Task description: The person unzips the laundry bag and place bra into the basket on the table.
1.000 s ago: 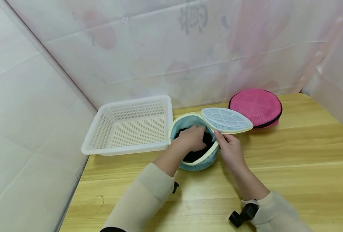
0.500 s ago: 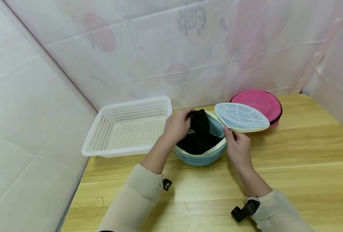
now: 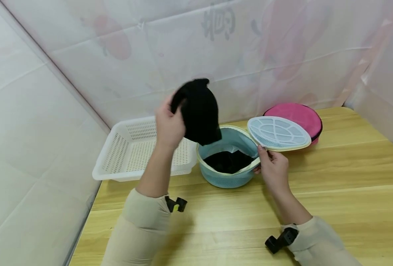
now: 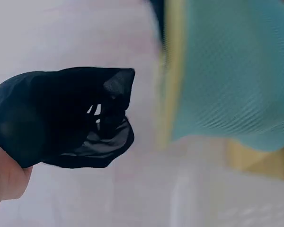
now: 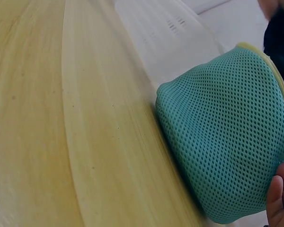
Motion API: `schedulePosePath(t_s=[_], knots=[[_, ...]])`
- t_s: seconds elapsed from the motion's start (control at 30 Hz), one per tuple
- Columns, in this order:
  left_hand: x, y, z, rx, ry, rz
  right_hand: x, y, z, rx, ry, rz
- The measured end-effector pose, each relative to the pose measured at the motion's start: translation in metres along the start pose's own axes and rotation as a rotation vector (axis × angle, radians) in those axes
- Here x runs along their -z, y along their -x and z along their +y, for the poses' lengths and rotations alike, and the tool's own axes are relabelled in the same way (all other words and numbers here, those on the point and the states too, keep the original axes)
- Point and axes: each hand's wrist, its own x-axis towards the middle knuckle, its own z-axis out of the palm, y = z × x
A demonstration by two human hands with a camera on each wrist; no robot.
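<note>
My left hand (image 3: pixel 170 127) holds up a soft black cloth garment (image 3: pixel 200 112) above the white basket and the blue bag. In the left wrist view the black garment (image 4: pixel 61 118) gapes at its far end, with small white marks inside; its exact kind is unclear. The round blue mesh laundry bag (image 3: pixel 228 181) stands unzipped on the table, its ribbed lid (image 3: pixel 277 132) folded out to the right. More black cloth (image 3: pixel 229 162) lies inside it. My right hand (image 3: pixel 274 170) pinches the bag's yellow-edged rim near the lid's hinge.
A white perforated plastic basket (image 3: pixel 116 175) stands left of the bag, close beside it. Behind the lid sits a pink mesh bag (image 3: pixel 299 112) with black trim. Pale printed curtains (image 3: pixel 170 55) hang behind the wooden table (image 3: pixel 223 229).
My left hand has come out of the blue bag and lifted the black garment up and to the left. My right hand, the rim and the lid have shifted a little right.
</note>
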Motion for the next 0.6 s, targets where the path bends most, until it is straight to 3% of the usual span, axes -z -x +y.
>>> schedulePosePath(t_s=[0.07,0.17,0.23,0.33,0.4,0.47,0.53,0.6], knots=[[0.017,-0.007,0.008,-0.057,0.057,0.074,0.0,-0.002,0.004,-0.014,-0.002,-0.006],[0.045,-0.015,0.01,-0.15,0.063,0.139,0.0,-0.007,0.014,-0.021,0.003,-0.008],[0.063,-0.017,0.004,-0.195,-0.002,0.155,0.002,-0.011,0.02,-0.011,0.01,-0.006],[0.082,-0.014,-0.015,-0.151,-0.177,0.127,0.004,-0.014,0.026,0.01,0.027,-0.001],[0.088,-0.008,-0.033,-0.06,-0.344,0.069,0.006,-0.015,0.028,0.017,0.037,0.002],[0.088,-0.001,-0.052,0.058,-0.498,-0.036,0.008,-0.015,0.03,0.007,0.044,0.006],[0.086,0.006,-0.07,0.16,-0.622,-0.194,0.009,-0.014,0.032,-0.008,0.045,0.01],[0.083,0.014,-0.085,0.26,-0.679,-0.393,0.01,-0.013,0.033,-0.027,0.04,0.013]])
